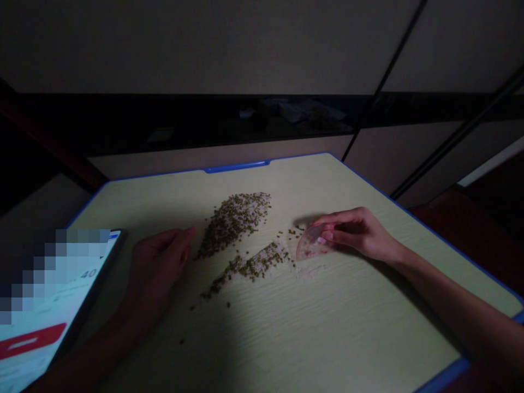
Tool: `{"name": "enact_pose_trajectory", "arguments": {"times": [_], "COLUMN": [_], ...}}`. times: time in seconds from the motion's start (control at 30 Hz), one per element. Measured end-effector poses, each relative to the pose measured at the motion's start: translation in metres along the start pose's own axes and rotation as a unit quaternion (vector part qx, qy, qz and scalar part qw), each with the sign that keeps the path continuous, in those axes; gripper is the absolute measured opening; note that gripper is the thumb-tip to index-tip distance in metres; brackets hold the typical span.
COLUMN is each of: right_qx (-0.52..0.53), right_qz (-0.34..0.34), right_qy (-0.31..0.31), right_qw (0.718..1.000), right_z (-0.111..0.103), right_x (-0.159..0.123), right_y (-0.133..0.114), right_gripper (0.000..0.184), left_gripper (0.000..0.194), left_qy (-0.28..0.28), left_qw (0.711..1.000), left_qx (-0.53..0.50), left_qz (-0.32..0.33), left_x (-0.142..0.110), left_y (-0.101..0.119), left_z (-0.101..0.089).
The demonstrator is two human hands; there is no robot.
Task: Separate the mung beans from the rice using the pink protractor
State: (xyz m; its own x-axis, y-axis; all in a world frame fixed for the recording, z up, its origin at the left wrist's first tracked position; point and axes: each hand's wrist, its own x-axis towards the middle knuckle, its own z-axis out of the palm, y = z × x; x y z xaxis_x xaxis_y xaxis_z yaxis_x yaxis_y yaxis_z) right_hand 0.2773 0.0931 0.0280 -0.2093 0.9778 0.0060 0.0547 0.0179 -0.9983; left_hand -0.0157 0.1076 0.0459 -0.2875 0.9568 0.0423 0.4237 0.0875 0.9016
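My right hand (356, 234) pinches a clear, pinkish protractor (308, 243) between thumb and fingers, its curved edge close to the tabletop. Just left of it lies a narrow strip of mixed green beans and white grains (262, 262), which look like mung beans and rice. A few pale grains (309, 271) are scattered beneath the protractor. Farther back is a larger heap of the same mix (237, 218). My left hand (159, 262) rests at the left of the heap with fingers curled closed; whether anything is inside them is hidden.
A lit tablet or phone screen (53, 305) stands along the left side of the pale wooden table (327, 333). Blue trim (237, 167) runs round the table's edge. Behind it are light cabinet panels (196, 49) with a dark open shelf (204, 120). The light is dim.
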Motion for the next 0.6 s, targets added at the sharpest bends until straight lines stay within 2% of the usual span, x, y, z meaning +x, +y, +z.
{"name": "enact_pose_trajectory", "arguments": {"times": [0.33,0.6], "right_qx": [-0.006,-0.095], "right_qz": [-0.008,-0.037], "right_qy": [-0.019,-0.040], "right_qw": [1.000,0.994], "right_z": [0.0021,0.0035], "right_x": [-0.0013,-0.0031], "right_y": [0.0018,-0.0019], "right_gripper": [0.019,0.019], "left_gripper": [0.037,0.036], "left_qy": [0.006,0.008], "left_qw": [1.000,1.000], "left_qx": [0.003,0.012], "left_qz": [0.013,0.006], "left_x": [0.0008,-0.0019], "left_y": [-0.0035,0.0021], "left_z": [-0.0003,-0.0004]}}
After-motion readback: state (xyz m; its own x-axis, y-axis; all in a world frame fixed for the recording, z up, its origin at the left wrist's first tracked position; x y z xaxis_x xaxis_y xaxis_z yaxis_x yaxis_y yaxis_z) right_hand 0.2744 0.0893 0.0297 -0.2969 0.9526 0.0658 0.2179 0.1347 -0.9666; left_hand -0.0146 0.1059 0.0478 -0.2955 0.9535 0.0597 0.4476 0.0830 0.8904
